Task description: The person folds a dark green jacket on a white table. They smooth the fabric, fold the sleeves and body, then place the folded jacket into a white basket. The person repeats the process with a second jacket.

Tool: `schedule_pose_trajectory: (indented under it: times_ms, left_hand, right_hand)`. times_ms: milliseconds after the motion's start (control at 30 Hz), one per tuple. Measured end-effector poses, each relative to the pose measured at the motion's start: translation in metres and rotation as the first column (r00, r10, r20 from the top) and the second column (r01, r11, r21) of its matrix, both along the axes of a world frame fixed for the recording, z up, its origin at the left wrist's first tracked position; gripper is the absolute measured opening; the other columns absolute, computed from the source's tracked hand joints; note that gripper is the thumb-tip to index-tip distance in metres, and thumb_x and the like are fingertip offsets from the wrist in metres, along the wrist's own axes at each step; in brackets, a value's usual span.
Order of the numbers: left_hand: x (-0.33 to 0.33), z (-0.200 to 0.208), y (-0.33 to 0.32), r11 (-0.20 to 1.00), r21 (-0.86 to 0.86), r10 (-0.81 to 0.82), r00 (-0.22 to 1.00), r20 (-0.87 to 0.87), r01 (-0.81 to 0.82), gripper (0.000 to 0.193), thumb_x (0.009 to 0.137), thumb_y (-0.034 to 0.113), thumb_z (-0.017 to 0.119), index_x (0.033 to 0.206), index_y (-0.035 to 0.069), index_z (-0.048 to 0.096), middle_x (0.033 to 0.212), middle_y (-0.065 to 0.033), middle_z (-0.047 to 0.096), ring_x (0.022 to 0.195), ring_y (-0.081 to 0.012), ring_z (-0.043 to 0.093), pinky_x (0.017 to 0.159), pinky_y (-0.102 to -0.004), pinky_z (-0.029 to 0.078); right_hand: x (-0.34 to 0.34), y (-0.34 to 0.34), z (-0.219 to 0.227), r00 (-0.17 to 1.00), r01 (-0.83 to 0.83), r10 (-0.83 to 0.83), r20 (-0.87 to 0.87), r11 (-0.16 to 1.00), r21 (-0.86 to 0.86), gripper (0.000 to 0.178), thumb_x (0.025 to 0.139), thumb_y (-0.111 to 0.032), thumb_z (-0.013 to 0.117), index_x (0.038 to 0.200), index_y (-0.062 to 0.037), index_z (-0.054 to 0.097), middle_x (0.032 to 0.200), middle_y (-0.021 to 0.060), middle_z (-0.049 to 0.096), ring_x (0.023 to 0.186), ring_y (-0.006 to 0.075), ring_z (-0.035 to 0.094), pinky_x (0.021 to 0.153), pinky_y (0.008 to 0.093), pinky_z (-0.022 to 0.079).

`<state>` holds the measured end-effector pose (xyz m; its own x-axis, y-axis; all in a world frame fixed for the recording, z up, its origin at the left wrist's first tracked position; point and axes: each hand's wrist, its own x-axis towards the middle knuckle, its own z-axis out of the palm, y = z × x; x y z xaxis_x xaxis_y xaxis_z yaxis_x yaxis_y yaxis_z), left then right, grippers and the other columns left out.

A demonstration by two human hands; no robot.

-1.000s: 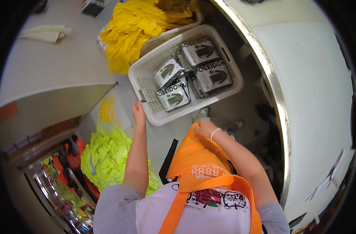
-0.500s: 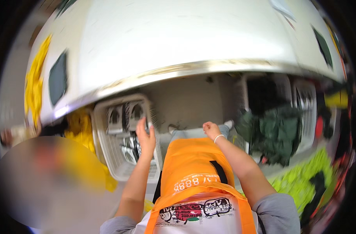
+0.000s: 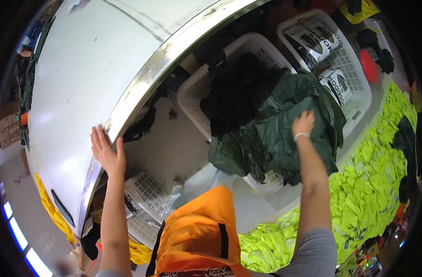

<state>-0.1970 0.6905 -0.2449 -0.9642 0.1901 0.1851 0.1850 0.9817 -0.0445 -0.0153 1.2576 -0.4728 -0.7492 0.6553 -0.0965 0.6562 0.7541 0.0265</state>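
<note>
My left hand [image 3: 108,151] lies with fingers spread on the edge of the white table [image 3: 77,101]. It holds nothing. At the right, my right hand [image 3: 304,123] has its fingers curled into a dark green garment [image 3: 285,143] of thin, crinkled fabric. The garment spills over the near side of a white plastic basket [image 3: 191,99]. More fabric, nearly black, fills that basket behind it. How much cloth is in my grip is hidden by the folds.
Beside it, another white basket [image 3: 358,87] contains packaged items [image 3: 335,85]. A heap of neon yellow-green garments [image 3: 368,180] covers the floor at right. A third basket [image 3: 148,194] stands under the table near my legs. Yellow cloth [image 3: 54,210] hangs at the table's left end.
The view has turned to the right. My left hand has gone from above the left basket to the table edge. My right hand has reached from before my apron onto the green garment.
</note>
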Motion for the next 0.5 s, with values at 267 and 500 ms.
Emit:
schedule_pose_trajectory:
  times_ms: [267,500]
  left_hand:
    - [-0.004,0.001,0.006,0.998,0.048,-0.031,0.999,-0.029,0.032,0.072,0.083,0.030,0.061,0.145,0.009,0.030,0.149,-0.0161,0.030,0.137,-0.0353,0.027,0.110,-0.0484,0.020]
    - [0.066,0.008,0.087,0.998,0.053,-0.053,0.957,0.286,0.039,0.089,0.078,0.035,0.067,0.147,0.002,0.020,0.153,-0.0238,0.009,0.141,-0.0404,0.012,0.112,-0.0549,0.013]
  right_hand:
    - [-0.079,0.116,0.007,0.976,0.216,-0.196,0.093,0.921,-0.324,0.039,0.076,-0.002,0.055,0.114,-0.0040,0.064,0.110,0.0227,0.063,0.102,0.0374,0.060,0.089,0.0426,0.047]
    - [0.004,-0.153,0.114,0.993,-0.018,-0.103,-0.056,0.340,-0.940,0.034,0.066,0.009,0.053,0.097,0.0003,0.063,0.088,0.0153,0.067,0.084,0.0246,0.064,0.076,0.0334,0.050]
